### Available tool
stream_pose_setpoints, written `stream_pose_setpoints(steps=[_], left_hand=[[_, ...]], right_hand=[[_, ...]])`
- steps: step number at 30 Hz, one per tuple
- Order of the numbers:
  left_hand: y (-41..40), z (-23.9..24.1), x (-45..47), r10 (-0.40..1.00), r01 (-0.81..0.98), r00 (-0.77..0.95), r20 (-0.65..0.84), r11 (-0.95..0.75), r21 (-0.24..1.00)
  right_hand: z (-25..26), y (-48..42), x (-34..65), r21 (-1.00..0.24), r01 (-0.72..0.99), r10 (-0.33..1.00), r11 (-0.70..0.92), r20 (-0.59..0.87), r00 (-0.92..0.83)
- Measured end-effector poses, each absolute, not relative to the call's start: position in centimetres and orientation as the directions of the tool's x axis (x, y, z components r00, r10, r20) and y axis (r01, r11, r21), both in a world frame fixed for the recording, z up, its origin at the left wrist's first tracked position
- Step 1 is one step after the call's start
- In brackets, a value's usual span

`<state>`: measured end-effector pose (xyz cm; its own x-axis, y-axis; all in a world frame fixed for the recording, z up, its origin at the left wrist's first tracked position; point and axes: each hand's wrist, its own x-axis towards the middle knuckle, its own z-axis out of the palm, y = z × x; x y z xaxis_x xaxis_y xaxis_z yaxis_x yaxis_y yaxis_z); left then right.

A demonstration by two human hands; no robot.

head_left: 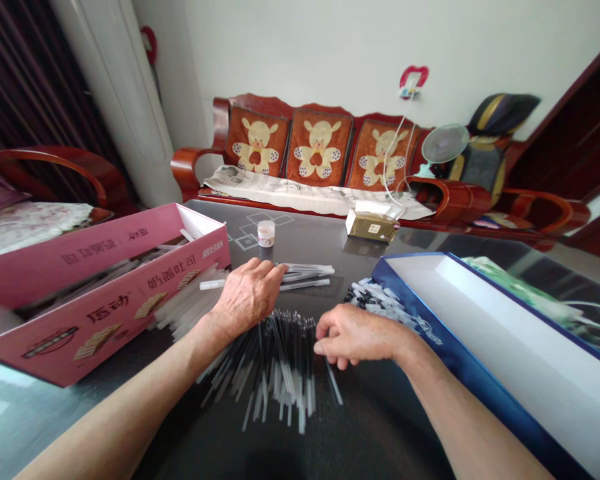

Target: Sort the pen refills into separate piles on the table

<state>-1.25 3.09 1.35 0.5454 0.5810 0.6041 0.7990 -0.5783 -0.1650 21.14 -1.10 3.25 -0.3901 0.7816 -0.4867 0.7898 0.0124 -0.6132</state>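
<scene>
A pile of thin pen refills [275, 363] lies on the dark table [370, 427] in front of me. My left hand [247, 293] rests palm down at the pile's far edge, fingers curled over a few clear pen barrels [307, 272]. My right hand [353, 335] hovers at the pile's right side with fingers bent in a pinch; what it holds I cannot make out. A heap of small white and black pen parts [380, 301] lies just beyond the right hand.
A pink carton [105, 303] with clear tubes stands at left. A blue-edged white box lid [505, 333] lies at right. A small white jar [266, 233] and a tissue box [373, 225] sit farther back. A wooden sofa [320, 147] stands behind.
</scene>
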Motion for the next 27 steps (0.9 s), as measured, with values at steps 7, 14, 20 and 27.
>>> stream_pose_setpoints(steps=[7, 14, 20, 27], left_hand=[[1.9, 2.0, 0.0, 0.303, 0.505, 0.617, 0.727, -0.861, -0.07], [0.8, 1.2, 1.3, 0.24, 0.223, 0.592, 0.769, -0.966, 0.129], [0.5, 0.1, 1.7, 0.405, 0.287, 0.537, 0.74, -0.913, 0.291], [1.4, -0.5, 1.7, 0.663, 0.651, 0.418, 0.621, -0.696, 0.305]], right_hand=[[2.3, 0.6, 20.5, -0.924, 0.357, 0.956, -0.136, -0.217, -0.197], [0.6, 2.6, 20.1, -0.831, -0.474, 0.953, -0.291, -0.296, -0.064], [0.6, 3.0, 21.1, -0.79, -0.583, 0.961, -0.191, -0.271, 0.051], [-0.2, 2.3, 19.5, -0.903, -0.429, 0.993, 0.005, -0.047, 0.11]])
